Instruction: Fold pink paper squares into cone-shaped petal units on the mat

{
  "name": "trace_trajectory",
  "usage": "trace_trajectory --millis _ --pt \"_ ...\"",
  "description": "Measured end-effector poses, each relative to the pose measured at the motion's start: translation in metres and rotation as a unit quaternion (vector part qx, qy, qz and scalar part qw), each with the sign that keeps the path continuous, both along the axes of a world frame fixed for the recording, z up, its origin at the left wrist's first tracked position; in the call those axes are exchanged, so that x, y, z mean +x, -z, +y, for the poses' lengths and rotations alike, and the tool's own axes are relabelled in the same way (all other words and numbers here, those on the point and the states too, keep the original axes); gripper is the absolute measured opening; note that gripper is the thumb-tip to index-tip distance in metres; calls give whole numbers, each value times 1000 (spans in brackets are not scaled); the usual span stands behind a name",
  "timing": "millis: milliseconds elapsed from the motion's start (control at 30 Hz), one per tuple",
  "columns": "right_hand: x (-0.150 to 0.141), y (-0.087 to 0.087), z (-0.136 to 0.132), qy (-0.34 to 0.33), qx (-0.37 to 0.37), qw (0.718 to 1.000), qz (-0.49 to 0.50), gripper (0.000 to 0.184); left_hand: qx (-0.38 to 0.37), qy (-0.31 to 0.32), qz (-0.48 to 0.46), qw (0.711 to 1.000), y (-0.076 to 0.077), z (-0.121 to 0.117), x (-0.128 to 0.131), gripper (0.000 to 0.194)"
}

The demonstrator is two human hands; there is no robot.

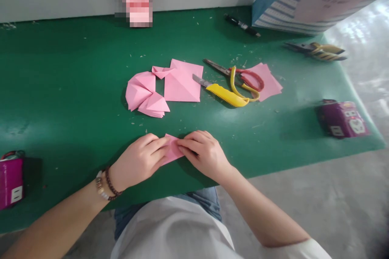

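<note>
A small folded piece of pink paper (174, 153) lies on the green table near its front edge, between my two hands. My left hand (142, 157) rests over the left part of it, fingers pressed close together onto the paper. From the other side, my right hand (207, 151) pinches the paper's right edge between thumb and fingers. What lies under the left fingers is hidden. Just beyond my hands sit several folded pink paper pieces (140, 91) in a fan-like cluster, beside a flat pink paper square (184, 85).
Red-handled scissors (257, 79) and a yellow-handled cutting tool (227, 94) overlap near a pink paper stack (270, 83). Farther back are a black pen (242, 25), pliers (326, 52) and a patterned box (291, 2). Purple packs stand right (343, 119) and left (11, 182).
</note>
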State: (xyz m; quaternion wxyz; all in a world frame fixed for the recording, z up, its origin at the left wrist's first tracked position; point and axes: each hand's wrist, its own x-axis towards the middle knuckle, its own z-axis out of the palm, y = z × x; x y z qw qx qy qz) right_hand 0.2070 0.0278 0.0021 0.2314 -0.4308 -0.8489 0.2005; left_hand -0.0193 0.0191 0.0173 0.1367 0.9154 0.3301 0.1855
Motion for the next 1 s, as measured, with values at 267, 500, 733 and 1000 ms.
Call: trace_trajectory --millis 267,500,733,1000 --pt "-1 0 -1 0 14 1000 8 17 -20 -16 -23 999 -3 1 2 17" --pt "4 -13 -3 22 3 999 30 13 -28 -22 -20 999 -2 0 2 18" --pt "2 -48 -60 66 -242 957 145 10 14 -10 14 1000 3 -1 0 19" --pt "-14 -35 -84 50 -406 901 140 20 23 -7 19 1000 2 -1 0 21"
